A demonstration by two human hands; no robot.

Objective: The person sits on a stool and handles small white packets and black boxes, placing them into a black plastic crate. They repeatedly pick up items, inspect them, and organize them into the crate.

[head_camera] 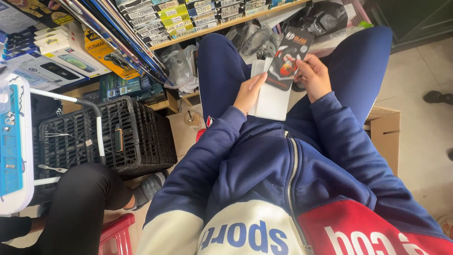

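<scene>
My left hand (248, 93) grips a stack of flat white packs (272, 100) held over my lap, between my knees in dark blue trousers. My right hand (313, 75) pinches a narrow black pack with a red picture (289, 55), which lies slanted across the top of the white stack. Both sleeves are dark blue.
A black plastic crate (137, 137) stands on the floor to my left, below a wooden shelf (222, 26) packed with boxed goods. Another person's leg in black (82, 198) and a red stool (115, 233) are at lower left. A cardboard box (384, 127) sits at right.
</scene>
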